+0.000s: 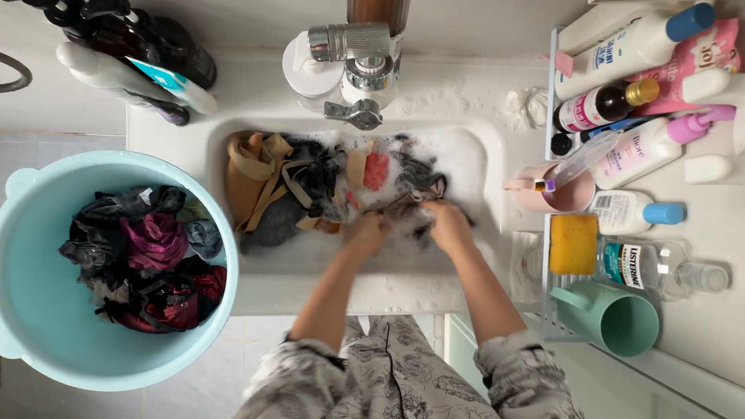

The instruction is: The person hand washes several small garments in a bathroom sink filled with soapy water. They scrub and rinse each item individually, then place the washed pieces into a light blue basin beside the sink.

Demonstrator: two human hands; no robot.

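Observation:
Both my hands are down in a white sink (pixel 484 170) full of soapy water and small garments. My left hand (pixel 367 233) and my right hand (pixel 447 225) are closed on the same dark grey piece of cloth (pixel 411 200), bunching it between them. To the left in the sink lie tan and beige straps of fabric (pixel 255 168), black pieces and a red one (pixel 377 170). A chrome tap (pixel 358 64) stands over the far rim.
A light blue basin (pixel 32 297) at the left holds dark, maroon and red clothes (pixel 148 257). Dark pump bottles (pixel 110 29) lie at the far left. At the right are bottles on a rack (pixel 637 57), a pink cup (pixel 554 189), a yellow sponge (pixel 572 244) and a green mug (pixel 619 319).

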